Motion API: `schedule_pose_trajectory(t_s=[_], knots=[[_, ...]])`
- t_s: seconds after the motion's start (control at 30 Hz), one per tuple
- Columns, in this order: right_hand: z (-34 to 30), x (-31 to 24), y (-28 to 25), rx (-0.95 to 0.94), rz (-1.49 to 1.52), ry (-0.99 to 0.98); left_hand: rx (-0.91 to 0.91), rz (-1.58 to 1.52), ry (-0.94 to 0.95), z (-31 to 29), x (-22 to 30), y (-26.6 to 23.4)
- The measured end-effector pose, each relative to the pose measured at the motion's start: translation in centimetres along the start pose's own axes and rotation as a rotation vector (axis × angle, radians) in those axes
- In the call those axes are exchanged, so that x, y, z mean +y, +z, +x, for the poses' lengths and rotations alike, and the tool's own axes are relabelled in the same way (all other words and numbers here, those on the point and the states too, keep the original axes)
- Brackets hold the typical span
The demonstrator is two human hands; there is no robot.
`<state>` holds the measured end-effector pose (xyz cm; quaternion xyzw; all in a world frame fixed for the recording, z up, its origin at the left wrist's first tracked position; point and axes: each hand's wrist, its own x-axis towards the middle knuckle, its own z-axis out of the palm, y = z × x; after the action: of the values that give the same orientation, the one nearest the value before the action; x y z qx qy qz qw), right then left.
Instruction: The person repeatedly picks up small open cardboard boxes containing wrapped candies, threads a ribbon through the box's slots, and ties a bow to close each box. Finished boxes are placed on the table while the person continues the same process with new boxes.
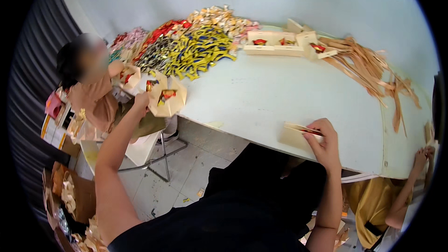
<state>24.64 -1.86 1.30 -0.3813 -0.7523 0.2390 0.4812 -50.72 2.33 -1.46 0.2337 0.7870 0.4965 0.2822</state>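
My left hand (142,103) reaches out to the left, its fingers closed at the near side of an open cream cardboard box (178,97). Red and gold wrapped sweets (166,95) lie inside that box. At the table's front edge, my right hand (325,141) grips a second cream box (295,135), thumb and fingers at its opening. Something reddish shows in the opening, mostly hidden by the fingers.
Wrapped sweets (198,49) in several colours are heaped along the back left. Cream boxes (275,50) with red sweets and tan ribbon strips (361,60) lie at the back right. A co-worker (95,98) sits left; another person's hands (423,156) show far right.
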Motion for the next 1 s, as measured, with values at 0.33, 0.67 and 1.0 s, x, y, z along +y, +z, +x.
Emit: schedule_pose_trajectory(t_s=[0.33,0.67,1.0], knots=[[-0.3,0.8,-0.9,0.025,-0.007,-0.011,-0.419,-0.085,-0.123,-10.5,5.5,25.2],[0.2,0.1,-0.7,0.019,0.003,-0.074,-0.745,-0.533,-0.306,-19.4,14.3,47.1],[1.6,2.1,-1.5,0.164,-0.078,-0.044,-0.798,-0.15,0.643,-30.4,6.8,41.7]])
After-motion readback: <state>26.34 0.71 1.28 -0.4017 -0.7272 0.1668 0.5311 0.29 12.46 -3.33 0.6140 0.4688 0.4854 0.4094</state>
